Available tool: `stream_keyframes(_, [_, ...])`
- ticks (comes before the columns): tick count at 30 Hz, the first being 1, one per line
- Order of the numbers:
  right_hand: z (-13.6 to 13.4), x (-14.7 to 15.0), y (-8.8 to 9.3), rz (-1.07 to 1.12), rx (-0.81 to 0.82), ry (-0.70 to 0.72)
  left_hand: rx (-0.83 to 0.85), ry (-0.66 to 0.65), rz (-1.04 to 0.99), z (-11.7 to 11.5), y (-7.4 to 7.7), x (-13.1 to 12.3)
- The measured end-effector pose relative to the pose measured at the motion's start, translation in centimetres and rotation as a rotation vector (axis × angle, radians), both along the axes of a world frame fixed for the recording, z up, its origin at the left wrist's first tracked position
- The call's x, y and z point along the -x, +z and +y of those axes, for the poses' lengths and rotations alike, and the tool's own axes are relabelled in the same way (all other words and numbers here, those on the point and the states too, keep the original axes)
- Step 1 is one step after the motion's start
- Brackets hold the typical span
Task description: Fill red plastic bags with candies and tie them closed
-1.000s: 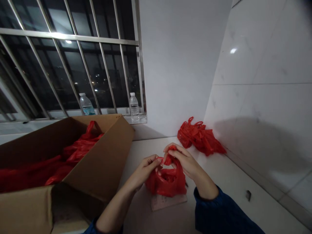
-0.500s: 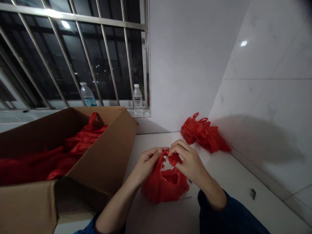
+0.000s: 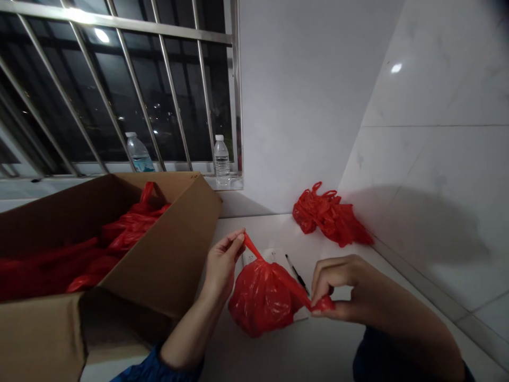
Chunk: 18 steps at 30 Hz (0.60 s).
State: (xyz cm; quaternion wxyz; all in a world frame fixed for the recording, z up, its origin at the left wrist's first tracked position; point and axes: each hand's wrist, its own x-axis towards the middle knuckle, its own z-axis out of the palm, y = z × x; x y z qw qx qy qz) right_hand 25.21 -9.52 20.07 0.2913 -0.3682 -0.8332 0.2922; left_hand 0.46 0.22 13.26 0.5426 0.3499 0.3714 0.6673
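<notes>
The left hand (image 3: 222, 262) pinches one handle of a red bag (image 3: 260, 300) between thumb and fingers (image 3: 234, 242), holding it taut toward the far side; the right hand (image 3: 342, 286) pinches the other handle, stretched out to the near right; the bag sits bulging on the white bench (image 3: 278, 358) between both hands, partly on a white sheet (image 3: 274, 255); a black pen (image 3: 296, 273) lies just beside the bag; an open cardboard box (image 3: 167, 260) stands along the bench's left edge, filled with red plastic (image 3: 119, 239); a heap of red bags (image 3: 328, 215) lies in the far right corner against the tiled wall; a water bottle (image 3: 221, 159) and a second bottle (image 3: 138, 152) stand on the sill of the barred window.
</notes>
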Motion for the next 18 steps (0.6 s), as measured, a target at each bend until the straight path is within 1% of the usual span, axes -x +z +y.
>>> stream_keyframes(2, [0.7, 0.7, -0.1, 0.099, 0.025, -0.101, -0.108, -0.006, 0.1, -1.4, 1.2, 0.0])
stream_keyframes(4, [1.8, 2.1, -0.6, 0.213, 0.043, -0.182, -0.192, -0.056, 0.236, -3.4, 2.7, -0.2])
stream_keyframes(5, [2.3, 2.9, -1.0, 0.255, 0.058, -0.18, -0.223, -0.085, 0.315, -4.4, 3.4, -0.3])
stream_keyframes(7, [3.3, 4.4, -1.8, 0.283, 0.094, -0.098, -0.274, -0.126, 0.457, -6.1, 4.5, -0.6])
stream_keyframes(9, [3.9, 5.4, -2.4, 0.296, 0.094, -0.048, -0.337, -0.131, 0.542, -7.2, 5.1, -0.7])
stream_keyframes(11, [4.2, 5.7, -2.7, 0.372, 0.074, -0.09, -0.415, -0.123, 0.603, -7.6, 5.1, -0.7])
stream_keyframes(13, [4.2, 5.7, -2.7, 0.501, 0.066, -0.17, -0.448, -0.152, 0.719, -7.4, 4.6, -0.7])
stream_keyframes(15, [4.0, 5.7, -2.5, 0.619, 0.057, -0.217, -0.409, -0.214, 0.878, -6.9, 3.6, -0.8])
stream_keyframes(18, [3.5, 6.0, -2.1, 0.692, 0.037, -0.188, -0.339, -0.268, 1.034, -5.9, 2.2, -1.0])
